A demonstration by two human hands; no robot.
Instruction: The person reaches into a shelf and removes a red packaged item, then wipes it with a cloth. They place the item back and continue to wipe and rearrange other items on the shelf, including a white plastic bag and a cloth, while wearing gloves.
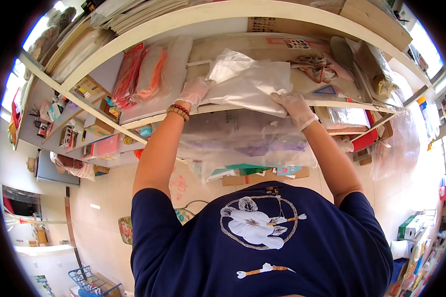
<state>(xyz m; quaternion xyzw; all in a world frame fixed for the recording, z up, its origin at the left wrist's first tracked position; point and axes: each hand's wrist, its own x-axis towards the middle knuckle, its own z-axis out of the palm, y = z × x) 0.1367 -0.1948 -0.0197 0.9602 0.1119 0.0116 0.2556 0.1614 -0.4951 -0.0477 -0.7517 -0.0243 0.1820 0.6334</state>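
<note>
a clear plastic bag (250, 79) spreads over the worktop (208, 48), its lower corner at the front edge. the gloved right hand (293, 106) has its grip pinched on the bag's right edge. the gloved left hand (195, 92) is at the bag's left edge; whether its grip is closed there, i cannot tell. left of the bag lie red and orange packs (151, 72); right of it, a crumpled cloth (316, 68) and a blue triangle (325, 90).

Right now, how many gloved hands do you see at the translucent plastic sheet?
2: the left hand is at the left edge of the plastic sheet, and the right hand holds its lower right part. Both are plainly visible.
</note>
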